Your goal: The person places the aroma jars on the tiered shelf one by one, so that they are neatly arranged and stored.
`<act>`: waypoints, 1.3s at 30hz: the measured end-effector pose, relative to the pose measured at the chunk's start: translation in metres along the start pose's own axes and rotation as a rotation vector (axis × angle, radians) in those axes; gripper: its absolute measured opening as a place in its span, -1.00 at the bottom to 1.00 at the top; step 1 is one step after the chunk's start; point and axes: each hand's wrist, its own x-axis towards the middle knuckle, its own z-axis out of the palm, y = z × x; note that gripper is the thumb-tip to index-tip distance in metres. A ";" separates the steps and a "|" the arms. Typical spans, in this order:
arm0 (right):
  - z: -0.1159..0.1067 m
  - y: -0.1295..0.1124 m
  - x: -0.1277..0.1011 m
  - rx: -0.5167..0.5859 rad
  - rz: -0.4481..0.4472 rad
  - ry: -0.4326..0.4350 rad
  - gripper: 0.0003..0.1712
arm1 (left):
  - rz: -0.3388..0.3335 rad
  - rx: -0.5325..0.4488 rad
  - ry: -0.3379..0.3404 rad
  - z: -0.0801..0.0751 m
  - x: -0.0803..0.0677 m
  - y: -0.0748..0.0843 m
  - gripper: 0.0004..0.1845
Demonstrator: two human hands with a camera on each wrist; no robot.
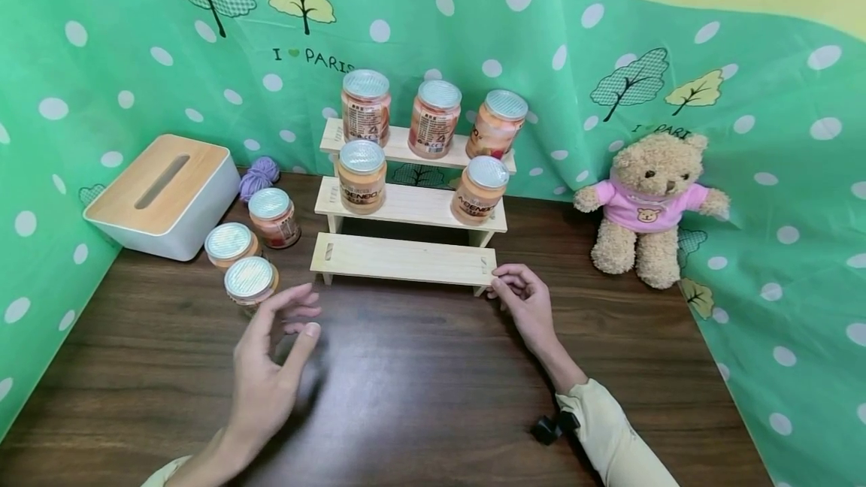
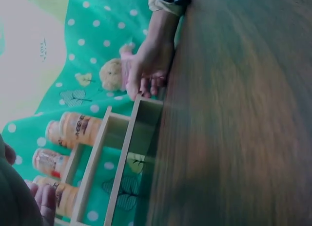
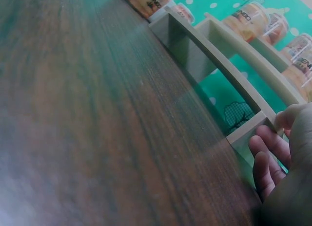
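Observation:
A three-step pale wooden shelf stands on the table. My right hand is at the right end of its lowest step, thumb and fingers pinching the board's corner. My left hand hovers over the table with relaxed, parted fingers, holding nothing. Close beyond it is a lidded jar, beside a second jar and a third jar. Three jars line the top step, including a middle jar. On the middle step sit a left jar and a right jar.
A white tissue box with a wooden lid stands at the back left, with purple yarn beside it. A teddy bear in a pink shirt leans at the right. Green dotted cloth hangs behind the dark wooden table.

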 end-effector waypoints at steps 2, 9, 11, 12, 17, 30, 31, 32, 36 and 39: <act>0.000 0.000 0.000 -0.001 0.000 0.000 -0.78 | 0.029 -0.004 0.051 -0.006 0.003 -0.001 -0.49; 0.000 0.001 0.001 -0.004 -0.003 0.003 -0.79 | 0.121 0.064 0.262 -0.021 0.012 -0.012 -0.59; 0.000 0.001 0.001 -0.007 0.000 0.004 -0.79 | 0.121 0.107 0.318 -0.024 0.013 -0.015 -0.59; 0.000 0.001 0.000 -0.010 0.001 0.005 -0.79 | 0.117 0.134 0.346 -0.025 0.013 -0.017 -0.59; 0.001 0.000 0.000 -0.007 0.006 0.006 -0.79 | 0.027 0.266 0.406 -0.028 0.016 -0.021 -0.53; 0.000 0.000 0.000 0.000 0.006 -0.004 -0.78 | -0.198 0.374 0.372 -0.042 0.016 -0.047 -0.43; 0.000 0.000 0.000 0.002 0.003 -0.005 -0.78 | -0.202 0.377 0.369 -0.043 0.016 -0.049 -0.43; 0.000 0.000 0.000 0.004 0.001 -0.007 -0.78 | -0.205 0.378 0.369 -0.044 0.017 -0.050 -0.43; -0.001 0.001 0.000 0.003 -0.004 -0.014 -0.78 | -0.209 0.377 0.367 -0.048 0.017 -0.057 -0.44; -0.001 0.002 0.000 0.003 -0.004 -0.017 -0.78 | -0.212 0.365 0.377 -0.049 0.018 -0.059 -0.47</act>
